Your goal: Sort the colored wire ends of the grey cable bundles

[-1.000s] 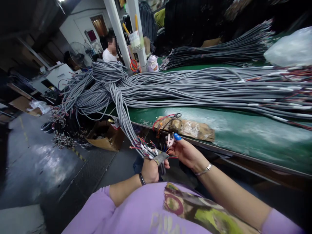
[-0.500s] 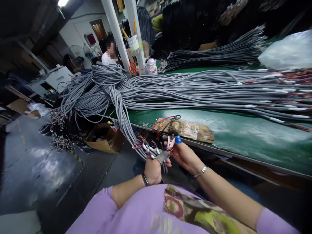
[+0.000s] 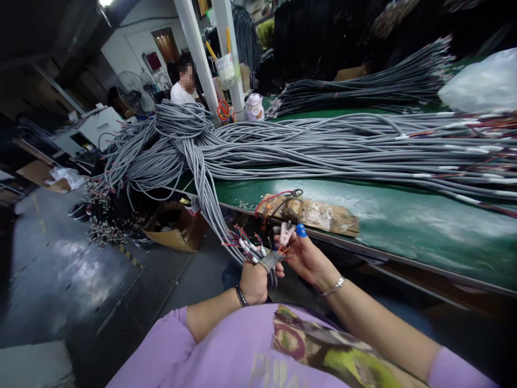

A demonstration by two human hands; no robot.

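1. Left hand (image 3: 253,283) is wrapped round the grey cables (image 3: 211,207), nearer me than the wooden board (image 3: 337,218).
2. Right hand (image 3: 309,261) seems to pinch a pink clip (image 3: 286,234) by the board.
3. Probably heavy, springy; grip jackets, thin cores look fragile.

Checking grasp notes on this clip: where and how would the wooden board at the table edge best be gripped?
Probably by the plain right end of the wooden board, the right hand coming from the near side, pinching across its width. It lies flat and long along the table edge; wires crowd its left end.
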